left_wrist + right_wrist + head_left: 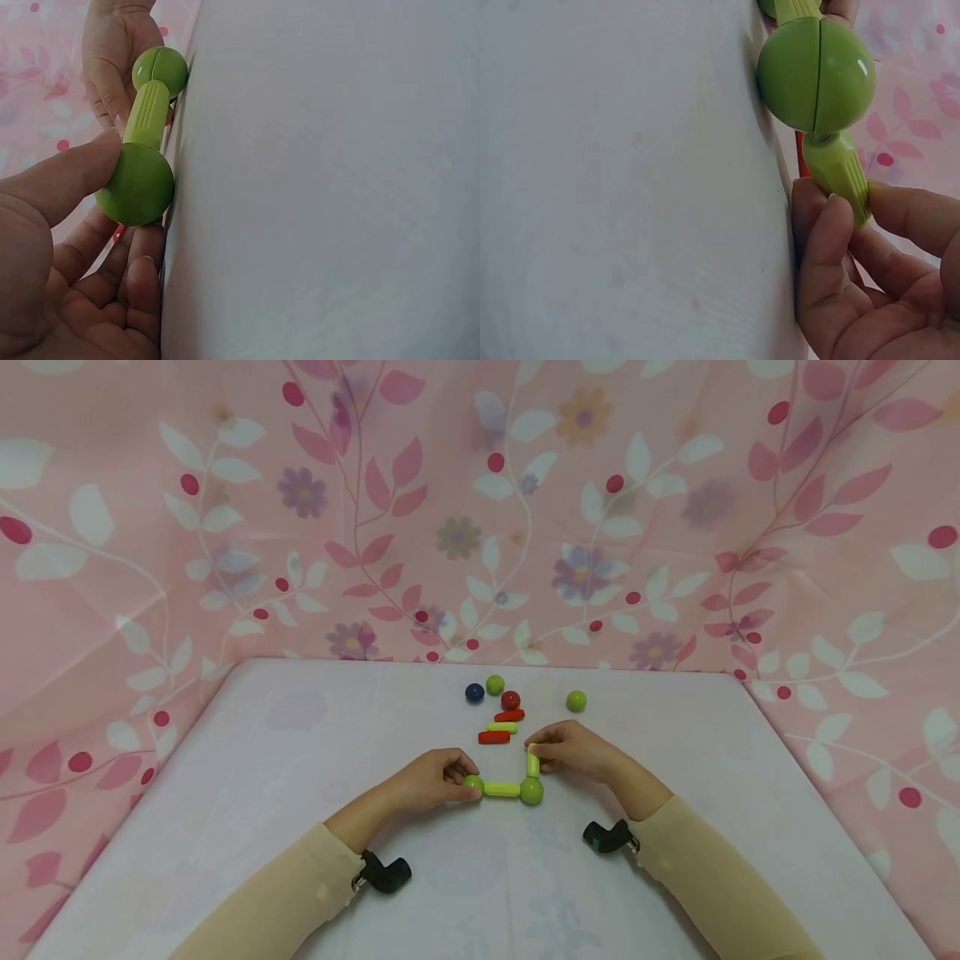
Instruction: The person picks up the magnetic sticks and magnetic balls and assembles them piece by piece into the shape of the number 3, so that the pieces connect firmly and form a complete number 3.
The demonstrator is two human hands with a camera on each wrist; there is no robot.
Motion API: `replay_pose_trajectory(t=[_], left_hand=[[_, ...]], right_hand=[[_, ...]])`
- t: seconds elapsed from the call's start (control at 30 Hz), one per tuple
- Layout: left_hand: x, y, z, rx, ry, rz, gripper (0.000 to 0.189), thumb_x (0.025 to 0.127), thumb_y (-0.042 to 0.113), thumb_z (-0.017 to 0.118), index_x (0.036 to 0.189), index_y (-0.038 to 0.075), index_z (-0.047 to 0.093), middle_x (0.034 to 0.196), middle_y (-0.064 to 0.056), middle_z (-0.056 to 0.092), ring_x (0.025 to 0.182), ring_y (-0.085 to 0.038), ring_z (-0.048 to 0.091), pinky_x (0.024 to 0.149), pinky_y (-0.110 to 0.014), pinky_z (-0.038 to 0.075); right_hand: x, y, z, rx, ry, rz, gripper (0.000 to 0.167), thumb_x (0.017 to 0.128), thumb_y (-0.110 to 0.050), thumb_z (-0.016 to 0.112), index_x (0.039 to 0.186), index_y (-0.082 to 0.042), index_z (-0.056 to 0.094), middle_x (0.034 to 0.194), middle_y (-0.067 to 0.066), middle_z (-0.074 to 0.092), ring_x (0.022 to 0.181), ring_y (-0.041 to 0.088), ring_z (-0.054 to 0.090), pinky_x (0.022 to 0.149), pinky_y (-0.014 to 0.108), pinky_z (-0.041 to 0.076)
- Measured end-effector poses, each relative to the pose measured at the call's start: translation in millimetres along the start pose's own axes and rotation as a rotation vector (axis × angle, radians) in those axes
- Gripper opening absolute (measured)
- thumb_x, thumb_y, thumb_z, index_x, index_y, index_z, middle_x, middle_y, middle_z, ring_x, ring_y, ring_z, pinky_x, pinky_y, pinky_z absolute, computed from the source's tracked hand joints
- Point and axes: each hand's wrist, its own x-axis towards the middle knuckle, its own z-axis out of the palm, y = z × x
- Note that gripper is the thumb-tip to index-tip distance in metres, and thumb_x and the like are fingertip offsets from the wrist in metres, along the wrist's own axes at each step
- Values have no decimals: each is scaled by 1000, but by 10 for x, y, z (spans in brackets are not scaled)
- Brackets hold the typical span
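Observation:
My left hand [431,781] pinches a green ball [135,185] between thumb and fingers. From that ball a yellow-green rod [502,789] runs right to a second green ball [532,791]. Another yellow-green rod [840,174] joins this second ball and points toward the back of the table. Thumb and fingers of my right hand [573,750] pinch this rod near its far end. The two rods form a right-angled corner at the second ball. In the left wrist view, the right hand shows behind the joined pieces.
Behind the hands lie two red rods [494,737] with a yellow-green rod [502,727] between them. Farther back are a dark blue ball [475,693], a red ball [511,700] and two loose green balls [576,701]. A pink floral curtain [457,510] hangs beyond the white table [300,735].

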Motion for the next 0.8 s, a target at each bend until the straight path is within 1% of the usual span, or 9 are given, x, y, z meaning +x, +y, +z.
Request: replay_pose_trajectory(t=[0.2,0.37,0.5,0.63,0.73,0.8], left_hand=[[-6,9,1,-8,5,7,31,86,29,81,109,14,67,93,0,61,87,-17,55,77,-29,48],[-16,18,-3,-5,7,-6,31,86,29,81,110,14,66,94,0,61,88,-18,55,78,-30,48],[-17,20,2,-2,10,-15,31,86,29,81,109,14,66,94,1,62,88,-17,56,78,-29,48],[-14,17,6,-1,9,-5,32,86,29,81,109,13,67,94,1,62,88,-17,56,77,-28,48],[-14,15,6,1,6,-2,32,86,30,81,109,14,66,94,1,62,88,-16,56,77,-27,48],[-14,14,9,3,5,0,32,86,30,81,109,14,66,94,1,62,88,-16,56,77,-27,49]], right_hand=[[45,0,35,-18,17,20,28,100,-13,62,125,0,67,108,9,66,84,18,62,78,27,56],[56,13,50,-18,30,32,28,100,-14,63,124,-2,68,106,8,67,82,18,62,77,27,56],[44,20,59,-6,41,42,30,98,-13,66,126,-1,66,107,8,68,86,18,64,81,29,56],[29,34,63,1,47,37,38,96,-12,69,130,2,62,109,9,70,92,17,66,87,32,56],[7,39,68,-5,58,20,42,94,-13,71,130,5,60,108,9,71,93,16,68,88,34,55],[-4,45,77,0,72,19,41,94,-12,72,128,6,61,105,9,71,92,16,69,87,33,56]])
